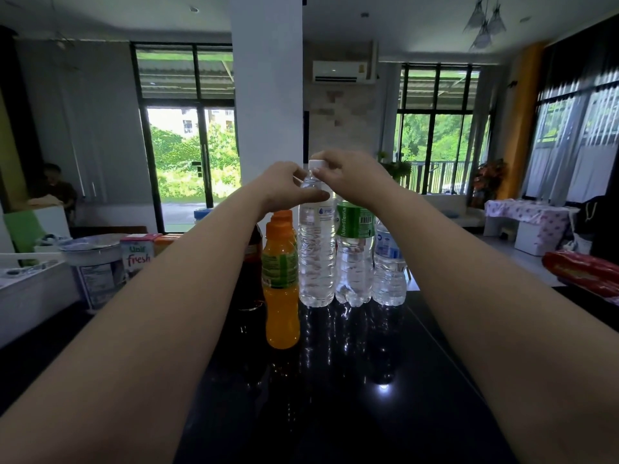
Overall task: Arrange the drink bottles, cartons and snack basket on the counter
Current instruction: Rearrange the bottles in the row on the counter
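Drink bottles are being shown in a tight cluster on a glossy black bench (351,380), and the tallest of them, a clear water bottle (316,262), is being handled by two bare hands. Its neck is being gripped by the left hand (284,189), with the fingers curled round it and the thumb laid across the front. Its white cap (316,164) is being pinched from the right side by the fingers of the right hand (350,182). The bottle is being held upright, with its base on the bench.

Just beside it on the right, a green-label water bottle (355,252) is standing, and next to that a shorter blue-label water bottle (388,272). On the left of the tall bottle and slightly nearer the camera, an orange juice bottle (280,296) is standing, with a second orange bottle (284,216) partly hidden behind it. A dark cola bottle (251,262) is being largely covered by the left forearm.

Farther left, two cartons are standing side by side: a white and pink carton (137,256) marked "fresh" and an orange carton (167,241), both next to a white tub (97,272). At the far right edge a red packet (582,269) is lying; what is in it cannot be told.
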Tool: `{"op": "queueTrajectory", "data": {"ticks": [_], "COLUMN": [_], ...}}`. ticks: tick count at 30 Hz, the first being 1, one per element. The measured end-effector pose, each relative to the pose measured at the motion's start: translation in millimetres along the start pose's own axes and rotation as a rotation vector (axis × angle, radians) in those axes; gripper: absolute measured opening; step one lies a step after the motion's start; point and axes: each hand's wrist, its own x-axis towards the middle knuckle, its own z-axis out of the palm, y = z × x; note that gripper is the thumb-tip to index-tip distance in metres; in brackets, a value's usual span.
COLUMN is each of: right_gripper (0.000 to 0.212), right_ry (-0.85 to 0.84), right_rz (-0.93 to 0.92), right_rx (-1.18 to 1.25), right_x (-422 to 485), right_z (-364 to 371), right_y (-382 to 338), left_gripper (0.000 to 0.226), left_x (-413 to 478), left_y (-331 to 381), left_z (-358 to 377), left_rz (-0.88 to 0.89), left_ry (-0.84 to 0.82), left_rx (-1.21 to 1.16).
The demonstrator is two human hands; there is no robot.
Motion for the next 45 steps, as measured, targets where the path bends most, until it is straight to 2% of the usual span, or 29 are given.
{"op": "queueTrajectory", "data": {"ticks": [3,8,14,17,20,25,29,36,41,45], "right_gripper": [0.045,0.046,0.045,0.041,0.030,0.015,0.023,0.034,0.033,0.028], "right_ry": [0.007,0.021,0.127,0.236,0.297,0.091,-0.090,-0.243,-0.254,-0.370], "right_rz": [0.001,0.005,-0.023,-0.043,-0.073,-0.080,-0.061,-0.035,-0.010,0.044], "right_rx": [0.011,-0.012,-0.155,-0.034,0.079,0.225,0.238,0.187,0.163,0.264], "right_x": [0,-1,-12,-27,-43,-66,-77,-82,-79,-71], "right_z": [2,3,-2,-8,-12,-10,-6,-5,0,-7], "right_y": [0,-1,-7,-16,-30,-52,-65,-76,-78,-80], "left_gripper": [0.036,0.029,0.031,0.059,0.050,0.041,0.035,0.027,0.015,0.011], "left_x": [-1,-6,-13,-24,-42,-66,-73,-65,-55,-50], "left_y": [0,2,-2,-10,-18,-28,-31,-34,-35,-37], "left_z": [0,-4,-12,-22,-30,-35,-39,-36,-31,-35], "left_rz": [0.024,0.029,0.030,-0.004,0.018,0.004,0.017,0.022,0.035,0.043], "left_ry": [0.015,-0.028,-0.006,0.058,0.074,0.048,0.022,-0.074,-0.128,-0.166], "left_rx": [-0.001,0.018,0.017,-0.027,-0.068,-0.100,-0.093,-0.121,-0.096,-0.098]}}
